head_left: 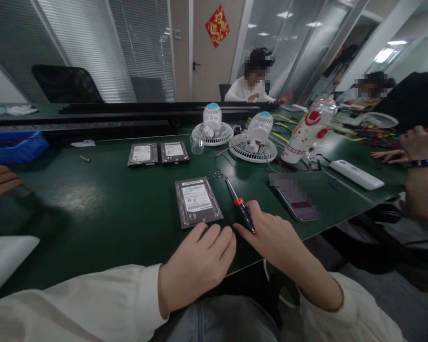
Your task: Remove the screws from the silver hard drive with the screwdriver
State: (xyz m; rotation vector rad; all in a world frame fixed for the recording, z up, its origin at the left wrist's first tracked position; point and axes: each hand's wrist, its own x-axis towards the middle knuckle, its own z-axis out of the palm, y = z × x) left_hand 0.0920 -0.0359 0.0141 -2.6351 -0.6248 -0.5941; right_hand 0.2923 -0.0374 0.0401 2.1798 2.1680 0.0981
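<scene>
The screwdriver (239,205) lies on the green table (103,204), thin shaft pointing away from the person, a red collar where it meets the black handle. The right hand (275,237) rests over the handle's near end, fingers loosely stretched, the handle running between thumb and forefinger. Whether they actually pinch it cannot be told.

Just left of the screwdriver, a hard drive (198,202) lies flat, label side up. The left hand (199,262) lies palm down on the table with its fingers spread and nothing in its grasp, fingertips just beside the drive's near edge.

Beyond the screwdriver's tip sits a small scatter of screws (216,174). Farther back, two more hard drives (158,153) lie side by side. To their right are two small white fans (235,135) with blue caps.

Right of the screwdriver lies a smartphone (294,197), screen up. A blue bin (16,147) sits at the far left.

Co-workers' hands show at the left edge (0,180) and the right edge (421,142), the latter above a dark bracelet.
</scene>
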